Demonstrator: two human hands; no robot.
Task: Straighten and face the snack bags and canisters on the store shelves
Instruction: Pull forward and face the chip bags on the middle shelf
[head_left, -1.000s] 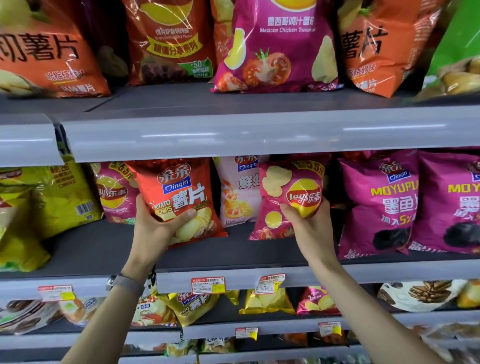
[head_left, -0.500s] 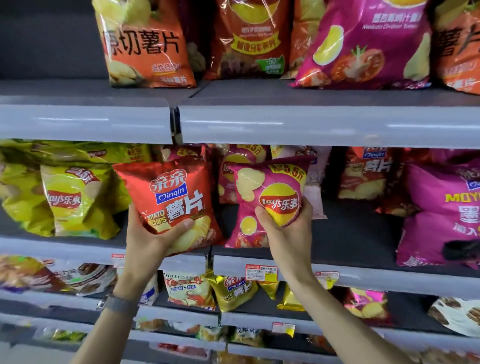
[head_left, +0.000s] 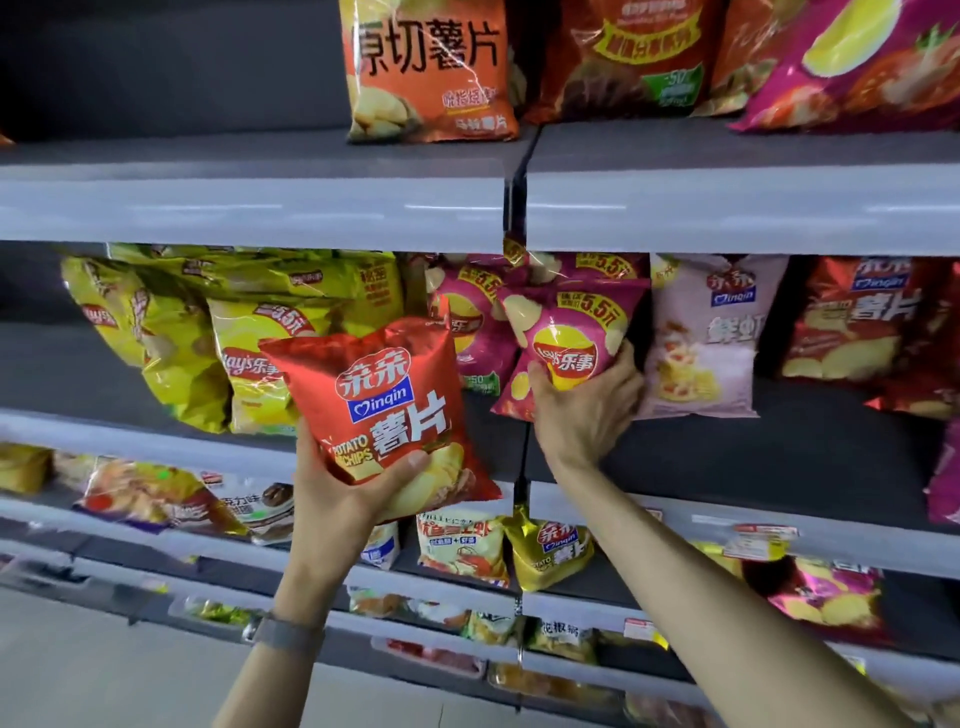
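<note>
Now: red Qinqin chip bag (head_left: 387, 410) held out in front of the middle shelf (head_left: 779, 457), left hand (head_left: 337, 499) gripping its lower edge (thumb across the front). Pink Lay's bag (head_left: 566, 343) tilted over that shelf, right hand (head_left: 582, 410) clasping its lower half. Yellow bags (head_left: 244, 332) slump just left.

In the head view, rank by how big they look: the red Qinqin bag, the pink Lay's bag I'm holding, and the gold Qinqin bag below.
1. red Qinqin bag, held closer to the camera, so unsure
2. pink Lay's bag
3. gold Qinqin bag
</note>
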